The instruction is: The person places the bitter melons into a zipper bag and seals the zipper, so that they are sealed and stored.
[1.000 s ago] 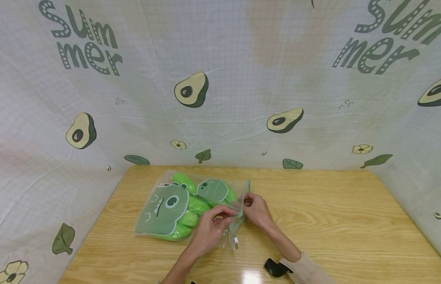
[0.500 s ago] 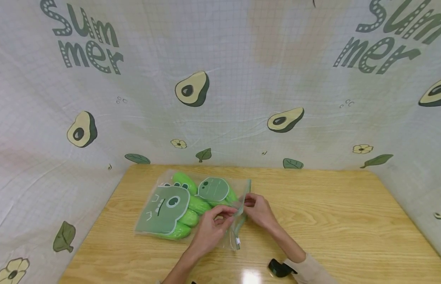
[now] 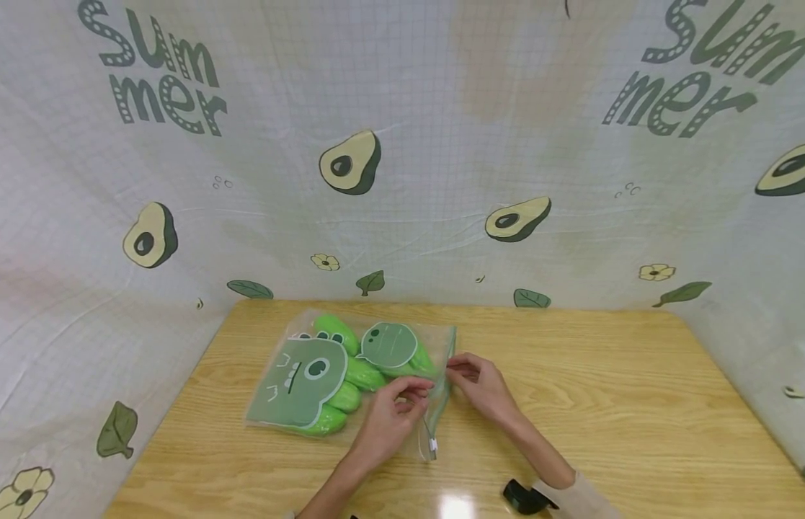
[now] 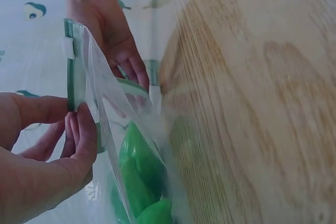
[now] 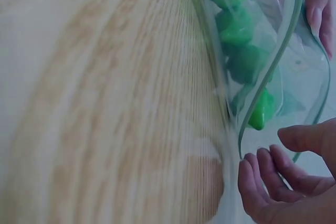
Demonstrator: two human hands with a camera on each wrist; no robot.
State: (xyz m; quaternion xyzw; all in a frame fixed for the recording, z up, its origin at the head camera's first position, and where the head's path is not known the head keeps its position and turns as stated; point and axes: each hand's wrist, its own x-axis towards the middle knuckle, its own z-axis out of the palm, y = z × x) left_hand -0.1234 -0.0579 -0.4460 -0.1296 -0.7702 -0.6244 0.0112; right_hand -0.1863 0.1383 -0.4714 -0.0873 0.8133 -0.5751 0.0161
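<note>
A clear zip bag [image 3: 295,386] printed with a green one-eyed monster lies on the table. Several glossy, bright green elongated things [image 3: 337,330] are inside it; their kind is unclear. My left hand [image 3: 390,418] pinches the green zip edge [image 4: 71,80] of the bag's mouth between thumb and fingers. A white slider [image 3: 433,444] sits at the near end of that edge. At the mouth's other side is my right hand [image 3: 483,386]; its fingertips [image 5: 249,163] touch or nearly touch the edge, with the thumb apart from them. The mouth gapes between the two sides.
The bag lies on a wooden table [image 3: 603,404], left of the middle. Behind the table hangs a pale cloth [image 3: 428,158] with avocado prints. A black strap device [image 3: 525,497] is on the right wrist.
My right hand has shifted slightly right, and its thumb and fingers have spread from the bag's edge. The near end of the zip edge has swung slightly down. My left hand stays nearly in place.
</note>
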